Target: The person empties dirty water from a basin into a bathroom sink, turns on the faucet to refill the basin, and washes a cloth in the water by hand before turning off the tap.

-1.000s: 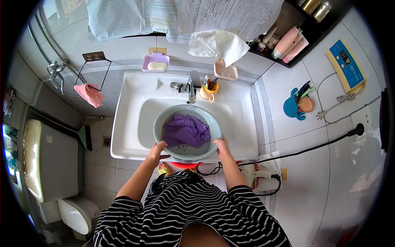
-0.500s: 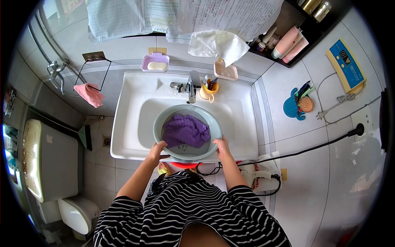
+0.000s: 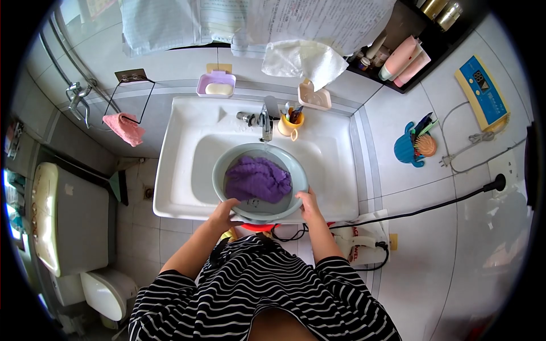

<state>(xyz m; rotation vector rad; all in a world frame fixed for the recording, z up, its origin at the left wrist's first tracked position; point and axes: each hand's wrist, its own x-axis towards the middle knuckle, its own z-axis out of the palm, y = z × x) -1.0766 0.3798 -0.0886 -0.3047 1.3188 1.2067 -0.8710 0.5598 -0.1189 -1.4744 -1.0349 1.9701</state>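
Note:
A round grey-green basin rests over the white sink, its front part near the sink's front edge. Inside it lies a crumpled purple cloth, with water around it. My left hand grips the basin's rim at the lower left, and my right hand holds the rim at the lower right. The fingertips under the rim are partly hidden. Just behind the basin stands the chrome faucet, its spout over the back rim.
Behind the sink are a purple soap dish, a yellow cup with brushes and a pink dish. A black cable crosses the right side. At the left hangs a pink cloth; below it stands a toilet.
My left hand has shifted slightly along the rim towards the right and covers more of it. The view has moved slightly. My right hand still holds the basin.

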